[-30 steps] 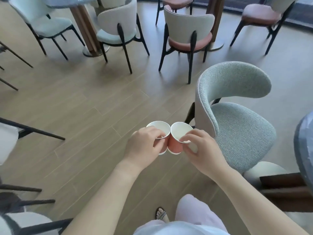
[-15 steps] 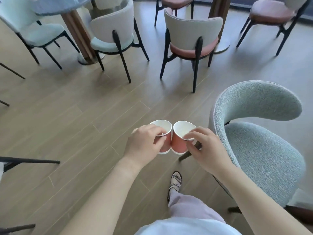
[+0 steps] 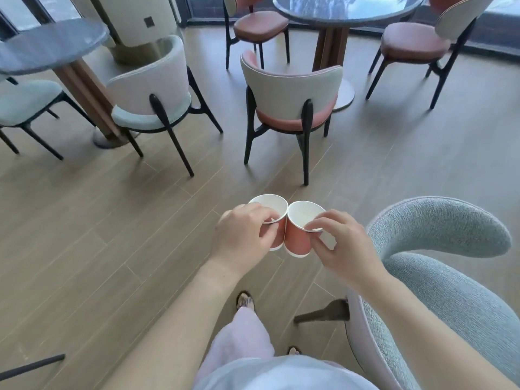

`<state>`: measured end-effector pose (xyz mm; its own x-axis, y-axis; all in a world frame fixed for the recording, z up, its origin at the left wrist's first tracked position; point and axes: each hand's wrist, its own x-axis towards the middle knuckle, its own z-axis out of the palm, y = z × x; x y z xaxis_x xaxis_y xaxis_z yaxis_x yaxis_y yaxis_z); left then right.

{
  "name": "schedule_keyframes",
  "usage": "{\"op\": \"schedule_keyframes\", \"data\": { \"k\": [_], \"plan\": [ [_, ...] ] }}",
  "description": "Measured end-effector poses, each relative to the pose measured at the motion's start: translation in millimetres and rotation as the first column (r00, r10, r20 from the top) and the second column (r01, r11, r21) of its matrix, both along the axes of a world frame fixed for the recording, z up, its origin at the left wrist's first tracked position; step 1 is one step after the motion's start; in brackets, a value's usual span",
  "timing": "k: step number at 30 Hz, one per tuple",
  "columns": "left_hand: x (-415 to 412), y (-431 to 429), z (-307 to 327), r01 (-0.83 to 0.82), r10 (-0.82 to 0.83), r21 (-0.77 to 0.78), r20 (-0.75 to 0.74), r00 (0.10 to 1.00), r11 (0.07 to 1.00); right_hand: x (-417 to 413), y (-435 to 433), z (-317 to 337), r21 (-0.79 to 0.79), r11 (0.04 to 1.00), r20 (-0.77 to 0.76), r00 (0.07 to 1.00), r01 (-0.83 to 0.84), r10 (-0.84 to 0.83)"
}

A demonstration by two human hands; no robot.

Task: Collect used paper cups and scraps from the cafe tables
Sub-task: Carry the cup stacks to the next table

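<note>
Two small paper cups, orange outside and white inside, are held side by side over the wooden floor, their sides touching. My left hand point(image 3: 244, 235) grips the left cup point(image 3: 270, 205) by its rim and wall. The right cup point(image 3: 299, 240) is pinched at its rim by my right hand point(image 3: 343, 249). Both cups look empty and stand nearly upright, tilted slightly toward me.
A pale blue fabric chair point(image 3: 439, 277) stands close at my right. Ahead are a pink-seated chair point(image 3: 289, 102) and a white chair point(image 3: 152, 91). Round dark tables stand at the far left point(image 3: 47, 49) and far right point(image 3: 349, 9), with more chairs around them.
I have walked forward past the blue chair, and the view has lifted so both round tables show. The cups stay pressed together in my hands.
</note>
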<state>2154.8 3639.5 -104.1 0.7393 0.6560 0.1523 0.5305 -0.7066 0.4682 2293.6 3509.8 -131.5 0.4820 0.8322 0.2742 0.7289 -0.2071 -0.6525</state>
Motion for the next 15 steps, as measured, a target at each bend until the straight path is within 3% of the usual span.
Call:
{"op": "schedule_keyframes", "data": {
  "k": [15],
  "plan": [
    [169, 246, 17, 0.244, -0.244, 0.001, 0.021, 0.970, 0.970, 133, 214, 19, 0.058, 0.970, 0.026, 0.971, 0.235, -0.237]
  ]
}}
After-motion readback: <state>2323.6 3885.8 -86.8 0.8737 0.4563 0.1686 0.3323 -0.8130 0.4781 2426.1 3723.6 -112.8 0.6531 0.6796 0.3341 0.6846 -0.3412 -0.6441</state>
